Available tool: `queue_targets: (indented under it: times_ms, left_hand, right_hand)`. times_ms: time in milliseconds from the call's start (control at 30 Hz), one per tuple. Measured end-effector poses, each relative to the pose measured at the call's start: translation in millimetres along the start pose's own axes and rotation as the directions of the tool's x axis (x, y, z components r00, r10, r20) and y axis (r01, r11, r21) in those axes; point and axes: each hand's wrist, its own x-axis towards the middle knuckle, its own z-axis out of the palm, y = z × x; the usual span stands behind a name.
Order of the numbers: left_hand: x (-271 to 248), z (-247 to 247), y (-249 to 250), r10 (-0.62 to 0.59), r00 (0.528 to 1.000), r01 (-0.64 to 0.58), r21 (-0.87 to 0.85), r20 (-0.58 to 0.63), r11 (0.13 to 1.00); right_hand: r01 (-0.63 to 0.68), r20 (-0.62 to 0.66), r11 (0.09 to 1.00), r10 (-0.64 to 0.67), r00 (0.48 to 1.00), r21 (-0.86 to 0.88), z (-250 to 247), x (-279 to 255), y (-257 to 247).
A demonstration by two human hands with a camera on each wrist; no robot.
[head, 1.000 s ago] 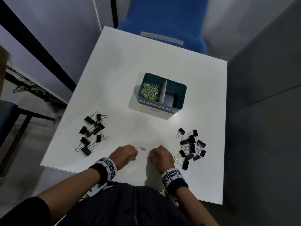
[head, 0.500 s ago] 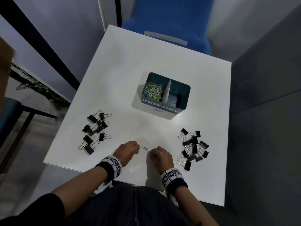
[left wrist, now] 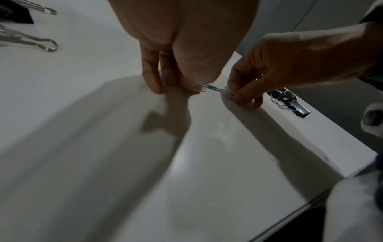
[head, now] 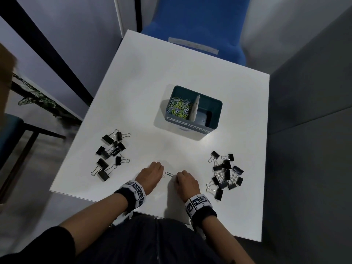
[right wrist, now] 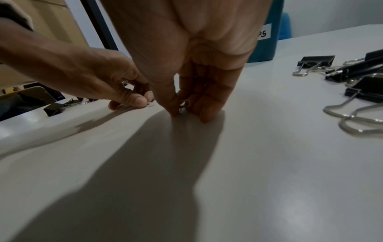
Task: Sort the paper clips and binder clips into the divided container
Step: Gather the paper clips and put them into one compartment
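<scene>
Teal container [head: 215, 113], black binder clips [head: 226, 174], white table [head: 152, 82], blue chair [head: 200, 21].

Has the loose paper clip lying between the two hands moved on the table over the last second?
No. The paper clip lies between the left hand and right hand, level with the lower part of the right-hand binder clips, as before.

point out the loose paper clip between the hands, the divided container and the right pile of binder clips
paper clip [head: 169, 174], head view, its middle
divided container [head: 217, 113], head view, right wall
right pile of binder clips [head: 226, 174], head view, a central clip's black body
</scene>
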Motion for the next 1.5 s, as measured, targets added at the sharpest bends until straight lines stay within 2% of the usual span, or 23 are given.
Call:
queue_targets:
  times_ms: [167, 267, 367, 533, 633, 733, 833, 900, 933, 1000, 1100, 1167, 1233, 1367, 1433, 1500]
  left_hand:
    - [-9.0, -2.2, 6.6, 0.081, 0.997, -0.078, 0.11, -0.02, 0.991]
    - [-14.2, -1.9, 4.5, 0.123, 0.992, -0.118, 0.125, -0.034, 0.985]
    - [-15.4, -7.7, 3.5, 0.121, 0.991, -0.116, 0.09, -0.054, 0.989]
    - [-16.0, -14.4, -2.4, 0.005, 0.999, -0.013, -0.16, -0.048, 0.987]
    - [-9.0, -33.4, -7.5, -0.077, 0.991, 0.034, -0.349, -0.108, 0.937]
    - [7.4, -70.6, -15.4, -0.152, 0.963, 0.027, -0.483, -0.221, 0.875]
    - [35.5, -119.6, -19.9, -0.216, 0.917, -0.011, -0.563, -0.335, 0.827]
    - [59.1, -152.2, -19.5, -0.242, 0.89, -0.041, -0.596, -0.386, 0.802]
    - [71.2, -166.8, -17.9, -0.248, 0.873, -0.064, -0.603, -0.419, 0.795]
    - [95.2, -188.7, -15.8, -0.267, 0.849, -0.091, -0.623, -0.456, 0.777]
    - [119.4, -202.6, -16.4, -0.302, 0.847, -0.071, -0.656, -0.437, 0.751]
    - [121.2, -199.8, -18.3, -0.291, 0.847, -0.064, -0.628, -0.446, 0.776]
    - [111.7, -186.0, -22.2, -0.267, 0.859, -0.044, -0.583, -0.437, 0.811]
    - [76.3, -132.0, -42.0, -0.258, 0.906, 0.071, -0.482, -0.334, 0.873]
    - [55.7, -104.8, -60.6, -0.293, 0.899, 0.129, -0.443, -0.326, 0.887]
    - [37.4, -85.8, -84.7, -0.353, 0.858, 0.19, -0.408, -0.373, 0.893]
  right_hand:
    - [0.009, 0.005, 0.997, -0.009, 1.0, 0.073, -8.1, -1.1, 1.6]
    - [0.0, -0.116, 0.978, 0.024, 0.993, 0.208, -34.1, 7.2, -2.5]
    - [0.021, -0.242, 0.926, 0.076, 0.967, 0.376, -80.3, 28.2, -10.7]
    - [0.088, -0.388, 0.869, 0.125, 0.913, 0.487, -159.5, 76.0, -29.6]
    - [0.108, -0.444, 0.862, 0.144, 0.884, 0.495, -187.8, 107.5, -37.3]
    - [0.067, -0.412, 0.866, 0.167, 0.896, 0.496, -197.8, 128.3, -34.0]
    - [0.045, -0.455, 0.915, 0.157, 0.876, 0.401, -190.5, 123.4, -27.6]
    - [0.077, -0.501, 0.925, 0.131, 0.856, 0.372, -169.4, 105.1, -25.6]
    - [0.098, -0.499, 0.931, 0.097, 0.861, 0.351, -153.1, 92.5, -24.9]
    - [0.115, -0.414, 0.954, 0.011, 0.91, 0.278, -111.1, 66.9, -21.6]
    - [0.108, -0.208, 0.974, -0.066, 0.976, 0.201, -50.6, 37.0, -13.7]
    - [0.129, -0.119, 0.982, -0.113, 0.986, 0.14, -25.0, 24.1, -10.4]
    - [0.181, -0.087, 0.982, -0.176, 0.981, 0.06, -11.9, 15.8, -10.4]
    - [0.263, -0.04, 0.963, -0.266, 0.963, -0.059, -3.3, 12.4, -16.0]
    - [0.293, -0.037, 0.948, -0.299, 0.953, -0.122, -3.2, 14.3, -19.0]
    - [0.315, -0.041, 0.938, -0.324, 0.945, -0.144, -3.5, 14.6, -21.2]
